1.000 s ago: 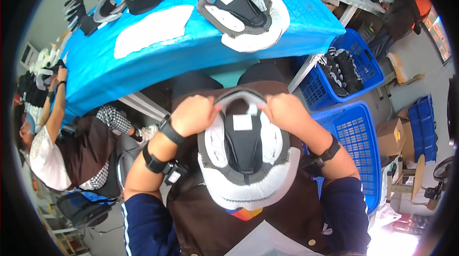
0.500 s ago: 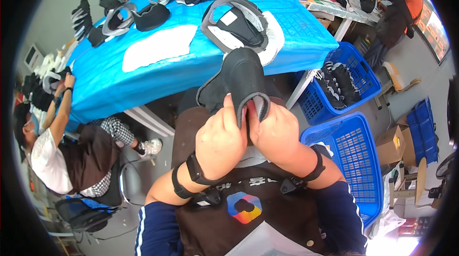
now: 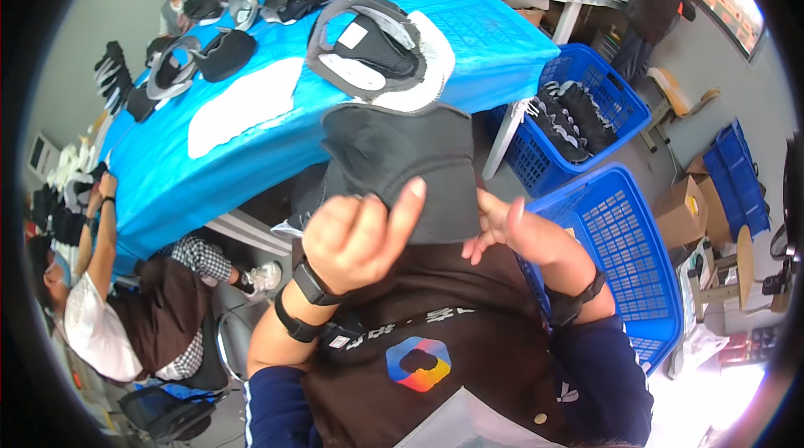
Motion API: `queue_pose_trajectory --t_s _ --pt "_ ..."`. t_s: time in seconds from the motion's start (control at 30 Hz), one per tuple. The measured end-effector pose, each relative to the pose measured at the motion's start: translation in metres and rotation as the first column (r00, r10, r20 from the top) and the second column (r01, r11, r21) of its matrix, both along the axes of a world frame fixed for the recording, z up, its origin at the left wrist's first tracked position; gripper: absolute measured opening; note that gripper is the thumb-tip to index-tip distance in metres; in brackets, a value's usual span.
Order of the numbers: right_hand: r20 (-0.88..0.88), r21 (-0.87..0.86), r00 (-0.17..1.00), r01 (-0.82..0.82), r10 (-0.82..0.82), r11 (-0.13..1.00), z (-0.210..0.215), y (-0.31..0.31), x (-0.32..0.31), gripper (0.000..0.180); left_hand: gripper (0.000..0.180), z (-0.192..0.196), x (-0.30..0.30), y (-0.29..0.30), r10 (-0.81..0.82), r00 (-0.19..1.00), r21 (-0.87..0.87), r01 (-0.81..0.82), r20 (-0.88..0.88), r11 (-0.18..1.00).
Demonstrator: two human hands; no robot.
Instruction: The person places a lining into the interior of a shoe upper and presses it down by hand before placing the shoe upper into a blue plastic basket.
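Observation:
My left hand (image 3: pixel 358 237) is closed on a black padded fabric piece (image 3: pixel 444 172) with a curved stitched seam, held up in front of me. The index finger and thumb side press against its lower left part. At the piece's right edge, my right hand (image 3: pixel 521 229) has its fingers spread; whether a fingertip behind the edge touches it, I cannot tell. Just beyond the piece, a black and grey padded ring-shaped piece (image 3: pixel 368 44) lies on a white fleecy sheet (image 3: pixel 431 54) on the blue-covered table (image 3: pixel 469 25).
A flat white sheet (image 3: pixel 243 109) and several black and grey padded pieces (image 3: pixel 226 54) lie along the table. Two blue plastic baskets stand at the right, a near one (image 3: pixel 624 255) and a far one (image 3: pixel 536 167) holding black pieces. A co-worker (image 3: pixel 100 306) sits at the left.
The black piece has been unfolded from a curled shape into a broad, flatter face. My right hand has let go of its edge and moved right, with fingers spread.

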State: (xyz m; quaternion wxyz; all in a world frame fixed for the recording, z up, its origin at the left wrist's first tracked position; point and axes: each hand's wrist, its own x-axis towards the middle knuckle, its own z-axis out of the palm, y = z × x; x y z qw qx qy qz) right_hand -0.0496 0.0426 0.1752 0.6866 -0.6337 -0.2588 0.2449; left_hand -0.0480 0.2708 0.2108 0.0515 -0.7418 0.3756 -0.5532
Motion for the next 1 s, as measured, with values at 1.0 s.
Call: queue_pose_trajectory --t_s 1.0 --pt "0.348 -0.613 0.267 0.790 -0.899 -0.002 -0.193 -0.231 -0.229 0.040 0.022 -0.191 0.077 0.006 -0.555 0.160 -0.576 -0.273 -0.817 0.770"
